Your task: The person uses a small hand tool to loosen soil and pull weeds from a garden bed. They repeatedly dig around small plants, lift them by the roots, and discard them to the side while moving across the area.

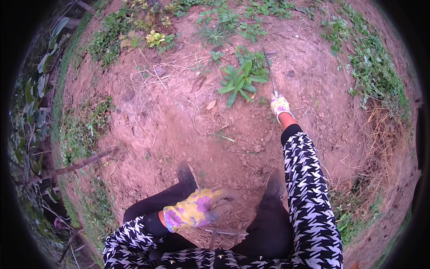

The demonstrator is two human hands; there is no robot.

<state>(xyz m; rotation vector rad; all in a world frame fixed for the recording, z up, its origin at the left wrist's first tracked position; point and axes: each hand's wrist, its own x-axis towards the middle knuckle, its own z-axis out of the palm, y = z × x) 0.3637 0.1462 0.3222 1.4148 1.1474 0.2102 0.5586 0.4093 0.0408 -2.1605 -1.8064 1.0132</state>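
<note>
My right hand (281, 107), in a floral glove, is stretched forward and closed around the near end of a slim, dark hand tool (269, 69). The tool points away from me over the soil; its far end is too thin to make out clearly. Just left of it grows a leafy green weed (239, 82), with smaller low weeds (256, 60) behind. My left hand (201, 208), in a matching yellow glove with purple flowers, hovers between my knees. Its soiled fingers are loosely curved and slightly apart, with nothing visible in them; the palm is hidden.
Bare reddish soil (161, 124) carries dry stalks, a dry leaf (211, 105) and a cut stem (221, 137). Heaped green weeds (373, 74) and straw (383, 134) lie right. A branch (84, 162) juts in from the left. A wooden bar (228, 231) shows below my left hand.
</note>
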